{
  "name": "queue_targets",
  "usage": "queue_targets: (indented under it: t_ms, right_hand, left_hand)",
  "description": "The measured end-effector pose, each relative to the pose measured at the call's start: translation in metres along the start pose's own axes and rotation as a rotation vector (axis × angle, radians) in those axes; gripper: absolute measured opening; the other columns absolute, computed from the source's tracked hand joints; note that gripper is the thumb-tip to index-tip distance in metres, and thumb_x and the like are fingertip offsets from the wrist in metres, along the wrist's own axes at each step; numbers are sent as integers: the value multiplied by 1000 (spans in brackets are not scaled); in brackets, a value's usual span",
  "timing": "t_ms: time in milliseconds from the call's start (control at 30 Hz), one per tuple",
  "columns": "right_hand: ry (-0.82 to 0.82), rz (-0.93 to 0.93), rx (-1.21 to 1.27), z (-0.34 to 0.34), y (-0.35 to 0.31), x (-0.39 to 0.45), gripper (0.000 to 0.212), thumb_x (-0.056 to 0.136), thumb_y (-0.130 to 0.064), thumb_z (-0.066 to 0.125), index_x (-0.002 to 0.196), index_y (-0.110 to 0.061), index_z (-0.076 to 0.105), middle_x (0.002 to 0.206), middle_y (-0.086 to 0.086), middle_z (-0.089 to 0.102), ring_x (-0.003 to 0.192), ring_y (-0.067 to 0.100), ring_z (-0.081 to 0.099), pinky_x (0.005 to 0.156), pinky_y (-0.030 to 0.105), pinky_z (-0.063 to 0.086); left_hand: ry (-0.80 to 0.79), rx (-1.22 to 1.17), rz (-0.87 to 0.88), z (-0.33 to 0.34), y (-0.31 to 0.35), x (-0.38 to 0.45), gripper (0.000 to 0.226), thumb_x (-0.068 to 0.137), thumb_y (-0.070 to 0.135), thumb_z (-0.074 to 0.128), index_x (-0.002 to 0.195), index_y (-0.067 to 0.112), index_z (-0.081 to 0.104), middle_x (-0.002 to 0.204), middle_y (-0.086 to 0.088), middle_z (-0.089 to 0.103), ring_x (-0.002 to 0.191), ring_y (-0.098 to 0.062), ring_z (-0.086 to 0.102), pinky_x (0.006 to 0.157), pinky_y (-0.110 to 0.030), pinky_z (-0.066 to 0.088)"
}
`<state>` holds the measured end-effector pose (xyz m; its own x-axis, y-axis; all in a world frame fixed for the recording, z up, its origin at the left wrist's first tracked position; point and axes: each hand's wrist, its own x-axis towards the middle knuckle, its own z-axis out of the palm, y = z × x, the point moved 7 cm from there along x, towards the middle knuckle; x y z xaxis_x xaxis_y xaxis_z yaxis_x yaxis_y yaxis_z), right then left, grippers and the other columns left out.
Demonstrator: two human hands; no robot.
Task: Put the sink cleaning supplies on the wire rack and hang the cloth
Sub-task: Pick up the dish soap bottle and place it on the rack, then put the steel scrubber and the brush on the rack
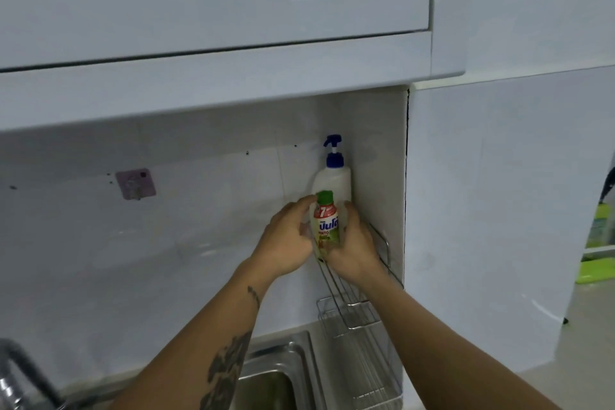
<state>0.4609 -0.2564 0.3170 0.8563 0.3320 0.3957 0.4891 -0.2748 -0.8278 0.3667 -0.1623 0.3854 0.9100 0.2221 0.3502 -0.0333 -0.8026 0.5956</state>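
Head view. Small green-capped bottle point(327, 225) upright, long axis vertical, clasped between both hands: left hand point(287, 240) wrapped on its left flank, right hand point(354, 248) on its right, each grip clenched on bottle. White pump bottle point(333, 176) already on wire rack point(382, 245), directly behind and above the grip, just beside or touching. Free rack space below and to right of the grip, right hand nearer. Purple wall hook point(136, 184) well apart to left, bare. Sink point(283, 373) below. No cloth visible.
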Motion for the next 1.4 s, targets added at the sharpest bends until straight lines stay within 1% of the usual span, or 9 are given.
queue_targets:
  t_ms: [100, 233, 433, 733, 900, 967, 1067, 1233, 1400]
  right_hand:
    - [42, -78, -134, -20, -18, -20, 79, 81, -23, 72, 146, -27, 26, 133, 3, 53, 118, 23, 55, 94, 40, 50]
    - [27, -188, -187, -27, -48, -53, 73, 83, -20, 70, 143, -29, 30, 131, 3, 49, 115, 23, 54, 94, 37, 50]
    - [-136, -360, -200, 37, -86, -119, 63, 83, -18, 67, 138, -27, 36, 128, -1, 44, 116, 16, 47, 97, 45, 50]
    - [-560, -176, -420, 183, -38, -237, 65, 83, -26, 66, 141, -25, 37, 137, 7, 43, 127, 30, 45, 104, 41, 37]
    - [-824, -57, -529, 236, 8, -306, 72, 81, -28, 65, 145, -22, 33, 135, 13, 41, 124, 40, 45, 101, 47, 43]
    - [-915, -25, -575, 247, 25, -330, 72, 81, -28, 66, 145, -21, 33, 137, 13, 41, 122, 39, 45, 100, 45, 44]
    - [-995, 20, -641, 258, 45, -357, 70, 83, -30, 63, 145, -22, 32, 138, 12, 42, 122, 40, 46, 98, 42, 45]
    - [-1084, 110, -672, 275, 70, -389, 72, 84, -29, 60, 149, -24, 30, 145, 11, 40, 125, 38, 44, 102, 44, 43]
    - [-1127, 154, -683, 287, 87, -407, 68, 86, -29, 59, 148, -26, 30, 146, 9, 39, 128, 36, 42, 103, 44, 42]
  left_hand:
    - [51, 6, -20, -11, -23, -11, 57, 87, 2, 40, 139, 26, 45, 135, -4, 51, 110, -19, 56, 101, -35, 47]
    - [123, -72, -55, -29, -54, -42, 50, 86, 2, 40, 125, 26, 58, 123, -1, 58, 109, -18, 59, 97, -33, 50]
    - [204, -153, -195, -50, -108, -121, 39, 89, 2, 45, 112, 25, 67, 109, 3, 65, 98, -15, 63, 88, -25, 52]
    - [162, -227, -530, -42, -235, -274, 37, 80, -6, 52, 98, 22, 70, 91, 4, 67, 93, -19, 66, 83, -24, 50]
    - [2, -209, -665, -13, -295, -347, 33, 83, 1, 51, 101, 21, 69, 103, -4, 69, 94, -18, 64, 87, -34, 54]
    - [-43, -240, -723, -2, -317, -374, 31, 84, 4, 48, 95, 26, 66, 106, -10, 68, 86, -21, 63, 75, -36, 57]
    - [-113, -232, -832, 9, -341, -411, 32, 85, 5, 45, 101, 24, 65, 100, -5, 64, 81, -23, 64, 65, -31, 52]
    - [-228, -144, -876, 20, -369, -451, 27, 82, 8, 52, 96, 27, 65, 101, -7, 70, 91, -25, 66, 83, -37, 56]
    - [-302, -131, -897, 32, -386, -468, 34, 83, -1, 47, 106, 15, 67, 92, -4, 63, 94, -26, 62, 84, -31, 50]
